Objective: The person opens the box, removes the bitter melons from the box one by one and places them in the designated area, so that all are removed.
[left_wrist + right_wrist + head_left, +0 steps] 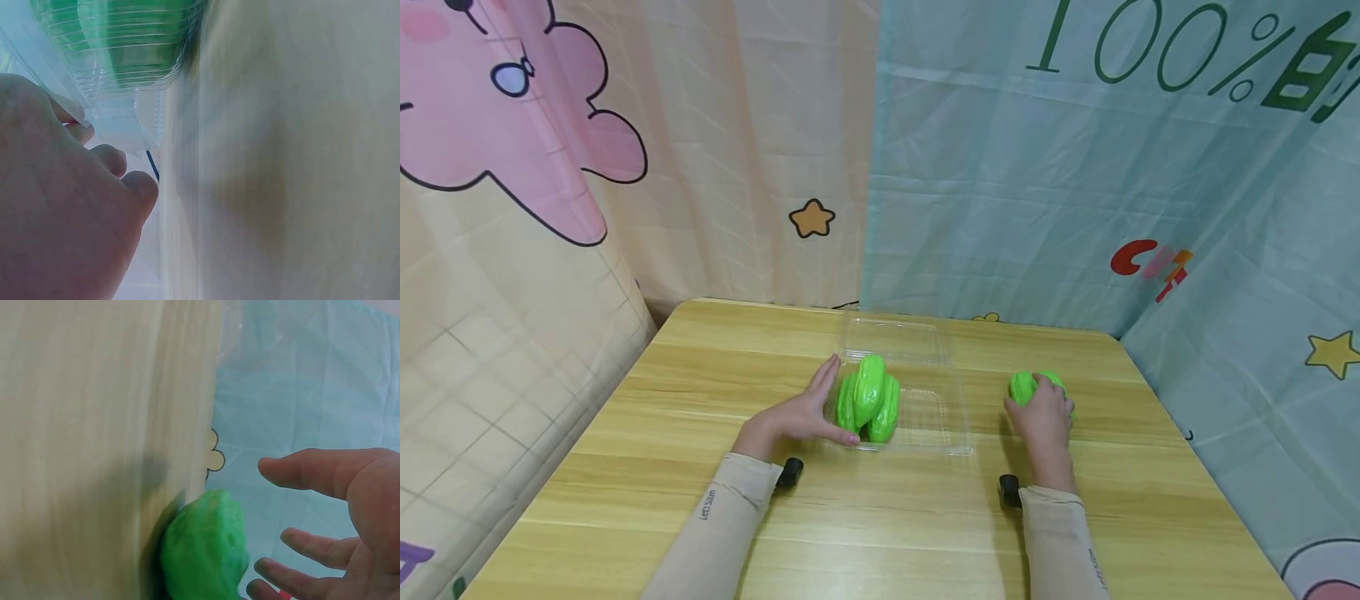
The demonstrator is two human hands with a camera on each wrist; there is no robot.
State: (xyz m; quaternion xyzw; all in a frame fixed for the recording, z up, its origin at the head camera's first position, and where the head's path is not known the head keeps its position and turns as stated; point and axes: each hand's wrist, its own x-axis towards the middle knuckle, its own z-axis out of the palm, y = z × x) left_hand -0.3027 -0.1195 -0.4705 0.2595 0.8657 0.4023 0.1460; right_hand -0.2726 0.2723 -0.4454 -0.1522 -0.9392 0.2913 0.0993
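A clear plastic box (936, 421) with its lid folded back holds several bright green, ridged fruits (870, 387) heaped in its left part; they look like star fruit. My left hand (801, 414) is at the box's left side, its fingers stretched along the side and its thumb on the front rim. In the left wrist view, fingertips (81, 132) touch the rim. Farther right, my right hand (1043, 415) reaches over more green fruit (1022, 387) on the table. In the right wrist view, its fingers and thumb are spread beside one green fruit (205, 550).
The wooden table (880, 517) backs onto printed curtains (1000, 208). The clear lid (895, 337) lies toward the table's back edge. Black wrist cameras (790, 472) stick out at both cuffs, low over the table.
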